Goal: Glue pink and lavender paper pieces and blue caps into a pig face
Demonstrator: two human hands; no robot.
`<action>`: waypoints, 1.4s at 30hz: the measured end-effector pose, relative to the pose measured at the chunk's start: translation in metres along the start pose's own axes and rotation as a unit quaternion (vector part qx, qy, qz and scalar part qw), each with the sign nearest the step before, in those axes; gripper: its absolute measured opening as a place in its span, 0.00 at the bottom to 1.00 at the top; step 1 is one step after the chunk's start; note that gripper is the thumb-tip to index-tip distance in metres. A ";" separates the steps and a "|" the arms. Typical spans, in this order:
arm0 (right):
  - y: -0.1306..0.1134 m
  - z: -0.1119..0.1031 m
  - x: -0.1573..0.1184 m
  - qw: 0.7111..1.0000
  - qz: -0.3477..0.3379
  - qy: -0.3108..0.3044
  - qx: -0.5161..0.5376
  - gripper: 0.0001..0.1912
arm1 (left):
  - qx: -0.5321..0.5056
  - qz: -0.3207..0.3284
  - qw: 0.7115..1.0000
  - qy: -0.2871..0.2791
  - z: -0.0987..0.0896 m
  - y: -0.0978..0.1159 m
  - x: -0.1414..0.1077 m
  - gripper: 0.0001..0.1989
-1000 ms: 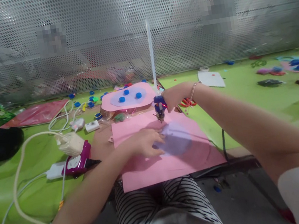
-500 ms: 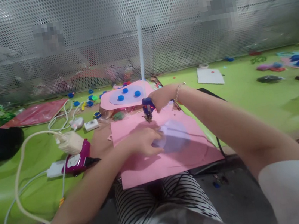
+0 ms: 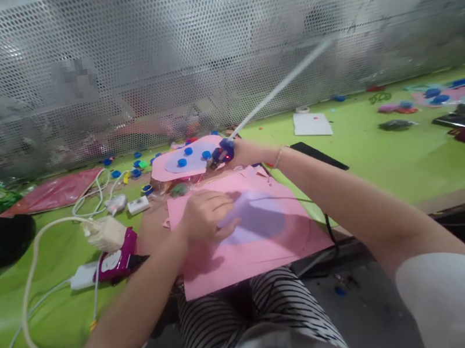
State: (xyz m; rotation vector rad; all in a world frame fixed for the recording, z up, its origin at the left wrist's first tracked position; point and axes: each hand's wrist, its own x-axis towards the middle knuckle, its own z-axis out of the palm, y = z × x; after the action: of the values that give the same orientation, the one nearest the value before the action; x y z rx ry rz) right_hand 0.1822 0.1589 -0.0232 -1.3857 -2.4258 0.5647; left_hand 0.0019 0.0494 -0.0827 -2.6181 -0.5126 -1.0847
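My right hand is wrapped round a blue hot glue gun, held above the far edge of the pink sheet. A long whitish glue stick slants up to the right from the gun's back. The pink sheet lies at the table's front edge, and a lilac paper shape rests on it. My left hand is closed on the lilac paper's left edge, which looks raised off the pink; the fingertips are partly hidden.
Behind the gun lies a pink card with blue bottle caps on a lilac oval. A magenta power strip with plugs and loose cables is at left. A black flat object lies at right. A perforated metal screen stands behind.
My right hand has turned the glue gun from nozzle-down to pointing left, and the glue stick swung from upright to slanting right. My left hand has lifted the lilac paper's left edge.
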 end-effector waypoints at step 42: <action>0.066 0.032 -0.059 0.876 0.038 0.068 0.475 0.16 | 0.048 -0.203 0.909 -0.360 0.047 -0.003 0.001 0.31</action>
State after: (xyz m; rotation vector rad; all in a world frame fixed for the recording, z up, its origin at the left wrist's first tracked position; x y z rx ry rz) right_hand 0.2477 0.1323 -0.0856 -1.0038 -1.5563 1.3746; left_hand 0.0314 0.0699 -0.1140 -2.8233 -1.2658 -0.1031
